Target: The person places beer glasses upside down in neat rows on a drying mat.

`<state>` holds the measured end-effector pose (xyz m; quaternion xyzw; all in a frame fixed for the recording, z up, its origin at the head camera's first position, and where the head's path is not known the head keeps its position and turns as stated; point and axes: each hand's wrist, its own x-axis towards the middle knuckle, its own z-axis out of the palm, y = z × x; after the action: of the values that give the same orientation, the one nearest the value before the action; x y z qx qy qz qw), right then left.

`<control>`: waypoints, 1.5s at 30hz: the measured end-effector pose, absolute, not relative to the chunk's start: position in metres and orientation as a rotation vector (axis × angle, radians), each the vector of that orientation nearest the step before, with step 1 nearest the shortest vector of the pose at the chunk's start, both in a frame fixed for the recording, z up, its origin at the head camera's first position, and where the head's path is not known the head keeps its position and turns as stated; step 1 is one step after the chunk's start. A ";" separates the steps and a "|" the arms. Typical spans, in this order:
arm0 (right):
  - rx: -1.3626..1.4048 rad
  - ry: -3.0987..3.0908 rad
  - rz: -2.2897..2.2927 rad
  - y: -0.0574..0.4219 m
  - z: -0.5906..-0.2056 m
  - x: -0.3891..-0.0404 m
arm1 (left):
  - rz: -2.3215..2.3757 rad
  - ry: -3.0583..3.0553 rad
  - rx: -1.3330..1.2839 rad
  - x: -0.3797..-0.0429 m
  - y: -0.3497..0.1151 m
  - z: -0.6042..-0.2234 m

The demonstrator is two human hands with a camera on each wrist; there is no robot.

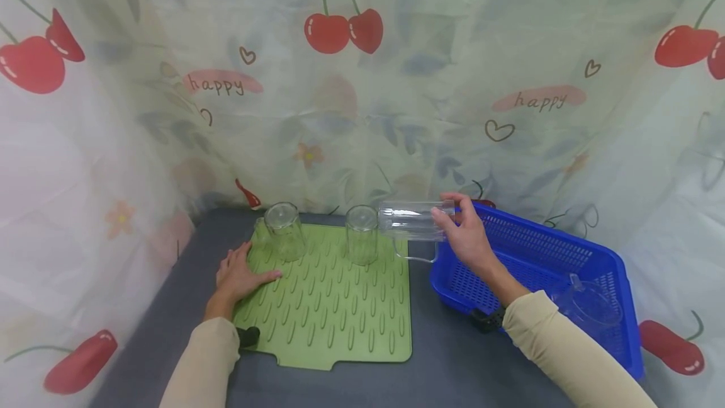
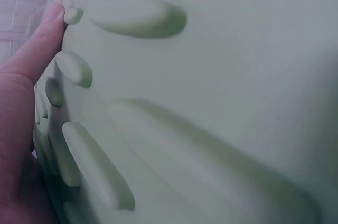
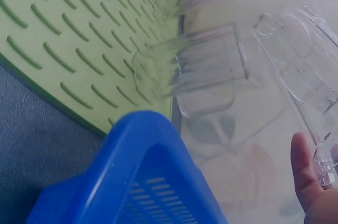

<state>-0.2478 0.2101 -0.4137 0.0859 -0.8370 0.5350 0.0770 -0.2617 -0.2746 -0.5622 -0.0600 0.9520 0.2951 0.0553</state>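
My right hand (image 1: 467,232) grips one end of a clear glass mug (image 1: 410,219). The mug lies sideways in the air over the mat's far right corner, its handle pointing down toward me. On the green ridged mat (image 1: 334,320), two more clear glass mugs stand upside down: a left one (image 1: 286,232) and a middle one (image 1: 361,235), the latter just left of the held mug. At the mat's left edge rests my left hand (image 1: 240,276), thumb stretched across the ridges. In the left wrist view, its thumb (image 2: 45,42) lies against the mat.
A blue perforated basket (image 1: 625,307) stands right of the mat, beneath my right forearm, with a clear glass item (image 1: 595,304) in it. The dark grey tabletop (image 1: 453,370) backs onto a cherry-print curtain (image 1: 396,112), which also hangs at both sides.
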 end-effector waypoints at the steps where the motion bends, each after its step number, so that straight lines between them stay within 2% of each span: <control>1: 0.263 -2.503 1.614 0.208 -0.414 -0.248 | 0.893 2.890 -0.182 -0.262 -0.275 -0.562; 26: 0.433 -2.436 1.815 0.154 -0.438 -0.241 | 0.901 2.850 -0.197 -0.260 -0.272 -0.556; 45: 0.461 -2.428 1.882 0.124 -0.456 -0.235 | 0.894 2.850 -0.183 -0.263 -0.276 -0.561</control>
<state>-0.2352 0.1244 -0.4560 0.1483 -0.7815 0.6057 0.0175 -0.2629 -0.2762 -0.5614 -0.0608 0.9497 0.2980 0.0745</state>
